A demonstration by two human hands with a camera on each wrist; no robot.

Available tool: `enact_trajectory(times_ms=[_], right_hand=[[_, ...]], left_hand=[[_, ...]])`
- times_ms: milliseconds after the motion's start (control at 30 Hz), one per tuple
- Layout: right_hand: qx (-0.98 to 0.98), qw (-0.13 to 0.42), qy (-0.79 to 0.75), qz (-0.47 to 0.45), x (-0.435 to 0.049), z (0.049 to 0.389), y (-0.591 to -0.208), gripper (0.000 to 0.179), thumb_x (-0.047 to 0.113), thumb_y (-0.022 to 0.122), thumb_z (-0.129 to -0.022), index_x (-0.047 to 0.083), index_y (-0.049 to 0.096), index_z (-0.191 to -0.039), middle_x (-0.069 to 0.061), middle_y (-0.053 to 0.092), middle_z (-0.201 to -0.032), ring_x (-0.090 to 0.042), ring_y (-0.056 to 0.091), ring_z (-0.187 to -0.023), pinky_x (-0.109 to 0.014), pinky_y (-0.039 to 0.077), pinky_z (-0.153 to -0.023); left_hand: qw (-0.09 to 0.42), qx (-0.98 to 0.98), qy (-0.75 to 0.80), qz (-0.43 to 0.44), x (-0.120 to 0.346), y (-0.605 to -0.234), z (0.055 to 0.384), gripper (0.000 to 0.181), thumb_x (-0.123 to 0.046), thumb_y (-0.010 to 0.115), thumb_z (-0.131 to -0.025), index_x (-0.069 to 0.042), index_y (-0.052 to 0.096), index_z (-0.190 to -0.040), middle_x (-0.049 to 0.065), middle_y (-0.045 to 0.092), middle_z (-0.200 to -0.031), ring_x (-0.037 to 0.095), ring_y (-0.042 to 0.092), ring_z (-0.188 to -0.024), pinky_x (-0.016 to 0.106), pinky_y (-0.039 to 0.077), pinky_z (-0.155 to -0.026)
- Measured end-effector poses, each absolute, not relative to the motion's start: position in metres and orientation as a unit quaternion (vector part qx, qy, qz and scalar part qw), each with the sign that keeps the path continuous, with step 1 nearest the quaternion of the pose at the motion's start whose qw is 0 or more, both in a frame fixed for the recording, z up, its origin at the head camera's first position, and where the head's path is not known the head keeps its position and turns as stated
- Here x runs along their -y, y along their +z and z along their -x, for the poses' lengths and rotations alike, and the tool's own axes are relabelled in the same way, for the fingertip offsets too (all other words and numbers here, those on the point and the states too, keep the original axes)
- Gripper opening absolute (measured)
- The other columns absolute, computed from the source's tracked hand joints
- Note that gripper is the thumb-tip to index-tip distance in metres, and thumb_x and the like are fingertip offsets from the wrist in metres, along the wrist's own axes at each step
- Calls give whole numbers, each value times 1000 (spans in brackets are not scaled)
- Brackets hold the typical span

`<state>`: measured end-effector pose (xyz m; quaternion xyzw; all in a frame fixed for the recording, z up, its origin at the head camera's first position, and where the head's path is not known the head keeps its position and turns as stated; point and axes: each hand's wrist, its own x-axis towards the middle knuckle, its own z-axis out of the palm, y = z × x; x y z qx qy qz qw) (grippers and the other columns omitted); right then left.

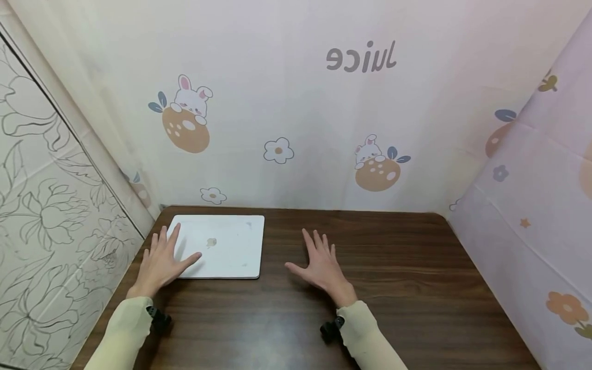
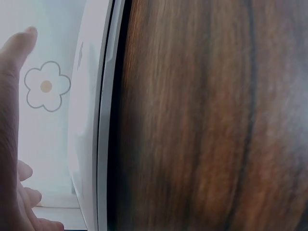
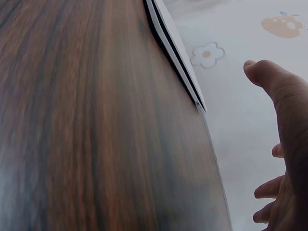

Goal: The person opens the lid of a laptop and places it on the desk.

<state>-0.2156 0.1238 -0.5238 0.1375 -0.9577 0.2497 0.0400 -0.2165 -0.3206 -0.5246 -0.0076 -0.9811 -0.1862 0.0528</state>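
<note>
A closed silver laptop (image 1: 231, 246) with an apple logo lies flat at the back left of the dark wooden table. My left hand (image 1: 159, 264) is spread above its left side, overlapping that edge in the head view. In the left wrist view the laptop's front edge (image 2: 103, 120) runs beside the thumb, with a gap between them. To the right of the laptop, my right hand (image 1: 320, 264) hovers over bare wood with fingers spread and nothing held. The right wrist view shows the laptop's corner (image 3: 185, 67) beyond that hand's thumb.
The wooden table (image 1: 393, 267) reaches back to a pale curtain (image 1: 277, 92) printed with rabbits, fruit and flowers. More printed cloth (image 1: 532, 205) hangs along the right side. A flower-patterned panel (image 1: 51, 221) stands on the left. Small black devices are strapped at both wrists.
</note>
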Motion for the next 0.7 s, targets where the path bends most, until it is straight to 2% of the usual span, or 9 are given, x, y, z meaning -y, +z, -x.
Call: enact_trajectory(times_ms=[200,333,533,700], right_hand=[[953,16,261,-153,-103,219,-526,106,78,61,-86,25,19,-167,-21,22,-170,-49,18,-156,-71,25,-119],[949,-5,270,-160,-87,221,-526,104,78,59,-86,28,17,-167,-19,19,-171,-48,19,-156,-68,31,-117],[946,-18,275,-173,-63,226,-524,104,79,59,-85,28,17,-167,-18,20,-171,-47,19,-156,-68,32,-117],[945,-33,273,-179,-47,231,-524,106,81,57,-84,29,17,-167,-17,20,-171,-46,19,-157,-68,32,-117]], left_hand=[[71,982,-173,11,325,-523,222,112,-76,58,-89,-22,0,-167,36,8,-167,65,15,-147,85,25,-104],[73,982,-172,7,327,-523,227,111,-75,58,-90,-23,-1,-167,37,9,-166,66,15,-146,84,25,-103],[63,984,-168,-5,329,-526,232,110,-74,56,-91,-20,-2,-167,39,13,-164,68,16,-145,84,27,-103],[57,983,-173,-15,331,-530,235,108,-75,55,-91,-20,0,-167,38,15,-164,67,16,-146,86,23,-104]])
